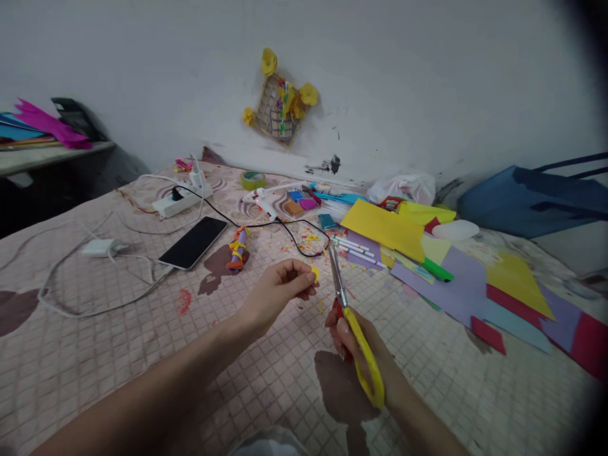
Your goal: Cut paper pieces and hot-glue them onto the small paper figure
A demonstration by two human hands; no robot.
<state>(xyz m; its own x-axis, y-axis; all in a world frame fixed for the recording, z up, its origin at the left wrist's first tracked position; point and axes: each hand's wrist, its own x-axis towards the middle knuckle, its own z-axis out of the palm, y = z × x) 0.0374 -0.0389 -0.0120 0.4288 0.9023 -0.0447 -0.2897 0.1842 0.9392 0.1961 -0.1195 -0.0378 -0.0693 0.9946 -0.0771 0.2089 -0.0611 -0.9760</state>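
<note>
Between the thumb and fingers of my left hand (280, 288) is a small yellow piece (315, 273), perhaps paper. My right hand (363, 345) grips a pair of scissors (338, 285) with yellow and red handles, blades pointing up and away from me. The blades look nearly closed and stand just right of the yellow piece, apart from it. Beyond my left hand lies a purple roll wound with yellow and orange strips (237, 248). Tiny coloured scraps (308, 239) are scattered on the cloth past both hands.
A phone (194, 243) on a white cable lies at left, near a power strip (183, 199). A glue gun (261, 202) trails a black cord. Green tape (253, 180) sits behind. Coloured paper sheets (460, 285) and a yellow sheet (384, 229) spread across the right side.
</note>
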